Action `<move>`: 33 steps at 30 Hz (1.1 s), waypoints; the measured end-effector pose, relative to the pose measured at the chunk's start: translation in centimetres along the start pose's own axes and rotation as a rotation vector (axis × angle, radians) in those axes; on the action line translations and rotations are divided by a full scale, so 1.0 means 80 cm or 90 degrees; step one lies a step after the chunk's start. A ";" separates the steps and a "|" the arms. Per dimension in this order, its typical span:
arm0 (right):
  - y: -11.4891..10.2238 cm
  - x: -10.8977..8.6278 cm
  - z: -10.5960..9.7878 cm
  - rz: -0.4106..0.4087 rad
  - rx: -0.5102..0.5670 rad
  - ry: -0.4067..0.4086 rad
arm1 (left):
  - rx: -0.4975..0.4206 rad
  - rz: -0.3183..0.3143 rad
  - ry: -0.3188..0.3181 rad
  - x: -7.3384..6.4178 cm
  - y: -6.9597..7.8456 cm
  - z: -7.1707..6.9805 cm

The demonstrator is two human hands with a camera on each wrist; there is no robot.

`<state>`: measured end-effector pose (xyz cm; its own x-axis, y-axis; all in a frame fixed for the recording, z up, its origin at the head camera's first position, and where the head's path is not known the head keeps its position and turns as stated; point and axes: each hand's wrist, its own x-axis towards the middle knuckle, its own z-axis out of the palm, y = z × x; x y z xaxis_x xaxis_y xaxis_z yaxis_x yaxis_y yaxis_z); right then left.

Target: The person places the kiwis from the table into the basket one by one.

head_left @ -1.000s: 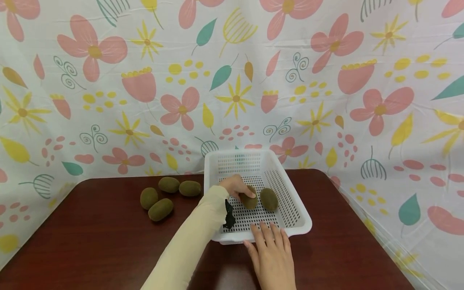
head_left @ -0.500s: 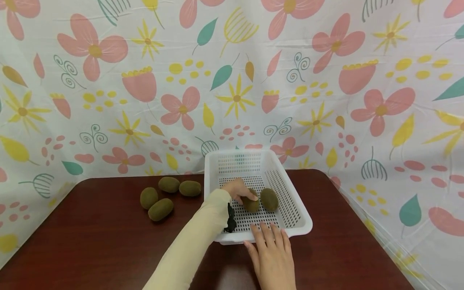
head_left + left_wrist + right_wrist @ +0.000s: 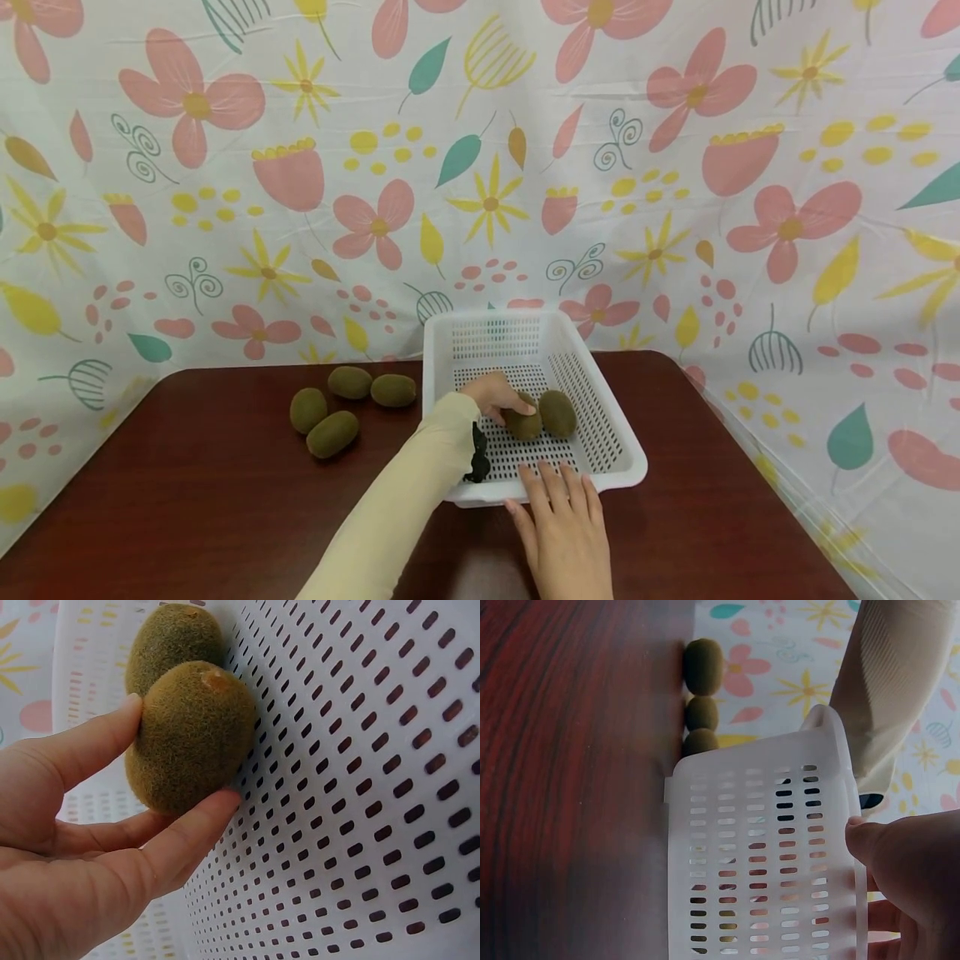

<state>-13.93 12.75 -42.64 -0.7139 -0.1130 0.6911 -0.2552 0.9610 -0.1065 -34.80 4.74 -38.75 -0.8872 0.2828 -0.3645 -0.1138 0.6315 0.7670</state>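
Note:
Inside a white perforated plastic basket point(image 3: 618, 471), my left hand point(image 3: 491, 393) holds a brown fuzzy kiwi point(image 3: 524, 423) between thumb and fingers. The left wrist view shows this kiwi point(image 3: 196, 742) low over the basket's holed floor, its side against a second kiwi point(image 3: 174, 641). That second kiwi point(image 3: 558, 413) lies to its right in the head view. My right hand point(image 3: 566, 529) is at the basket's near rim. In the right wrist view its thumb point(image 3: 864, 838) presses the rim from outside while the fingers reach over to the inner side.
Several more kiwis point(image 3: 333, 434) lie on the dark red-brown table point(image 3: 187, 483), left of the basket. A black band point(image 3: 477, 454) shows at the left wrist, below the cream sleeve point(image 3: 405, 500). Behind the table hangs a flower-printed cloth point(image 3: 480, 167).
My left hand has shifted the held kiwi slightly right and nearer, closing the gap to the second kiwi. The right hand stays at the basket's rim.

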 end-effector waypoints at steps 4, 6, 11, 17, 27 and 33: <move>-0.001 -0.001 0.000 0.000 0.001 -0.002 | 0.003 -0.005 -0.003 0.001 -0.002 0.000; -0.001 -0.001 0.001 -0.001 0.001 -0.003 | 0.011 -0.006 -0.003 0.002 -0.003 -0.001; -0.001 -0.002 0.001 -0.002 0.003 0.000 | 0.023 -0.008 -0.005 0.001 -0.002 -0.003; -0.001 -0.001 0.002 -0.002 0.003 0.012 | 0.024 -0.004 -0.016 -0.003 0.006 -0.011; 0.001 -0.001 0.003 -0.004 0.003 0.023 | 0.062 0.000 0.006 -0.009 0.018 -0.032; 0.002 -0.001 0.003 -0.008 0.002 0.032 | 0.032 0.027 0.001 -0.026 0.036 -0.045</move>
<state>-14.11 12.83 -42.89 -0.6773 -0.1118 0.7272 -0.2659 0.9588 -0.1003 -34.88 3.36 -33.91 -0.8912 0.3100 -0.3312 -0.0529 0.6542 0.7545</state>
